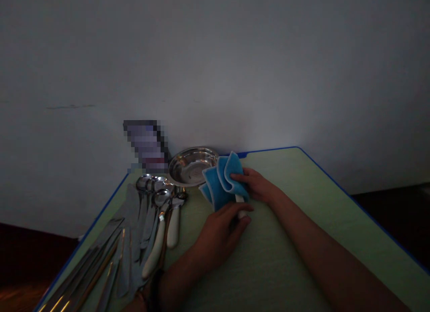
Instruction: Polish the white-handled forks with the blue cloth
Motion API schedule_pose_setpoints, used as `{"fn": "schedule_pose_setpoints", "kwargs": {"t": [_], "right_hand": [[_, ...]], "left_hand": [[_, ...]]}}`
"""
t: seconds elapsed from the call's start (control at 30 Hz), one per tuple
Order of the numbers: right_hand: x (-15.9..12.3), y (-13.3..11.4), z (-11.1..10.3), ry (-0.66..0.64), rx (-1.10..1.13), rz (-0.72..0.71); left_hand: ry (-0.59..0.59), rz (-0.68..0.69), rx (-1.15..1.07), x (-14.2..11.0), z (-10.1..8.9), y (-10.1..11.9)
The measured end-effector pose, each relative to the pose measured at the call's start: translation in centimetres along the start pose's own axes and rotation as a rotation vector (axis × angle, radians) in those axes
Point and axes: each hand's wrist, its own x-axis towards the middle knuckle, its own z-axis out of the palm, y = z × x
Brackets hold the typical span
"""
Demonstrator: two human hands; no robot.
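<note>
So the blue cloth (pixel 210 179) is a pretty bright, soft-looking thing, bunched into loose floppy folds with a paler stitched-looking edge running round it. It's up off the bench (pixel 319 213), just in front of the shiny metal bowl (pixel 178 171) and overlapping its rim from this angle. The right hand (pixel 258 185) has its fingers closed on the cloth's right side, pinching a fold. The left hand (pixel 215 229) has thumb and forefinger closed around a stubby white handle (pixel 242 214) poking out below the cloth; whatever's on the other end is hidden. Spoons (pixel 161 196) lie off to the left.
</note>
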Motion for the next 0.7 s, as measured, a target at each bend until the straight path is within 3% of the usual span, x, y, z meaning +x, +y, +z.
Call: {"fn": "schedule_pose_setpoints", "kwargs": {"t": [0.23, 0.47, 0.7], "right_hand": [[0.4, 0.1, 0.3, 0.081, -0.032, -0.073], [0.7, 0.3, 0.5, 0.241, 0.021, -0.121], [1.1, -0.3, 0.6, 0.238, 0.24, -0.006]], "left_hand": [[-0.017, -0.017, 0.027, 0.0, 0.1, -0.2], [-0.001, -0.016, 0.001, 0.2, -0.1, 0.2], [0.008, -0.034, -0.029, 0.1, -0.3, 0.5]]}}
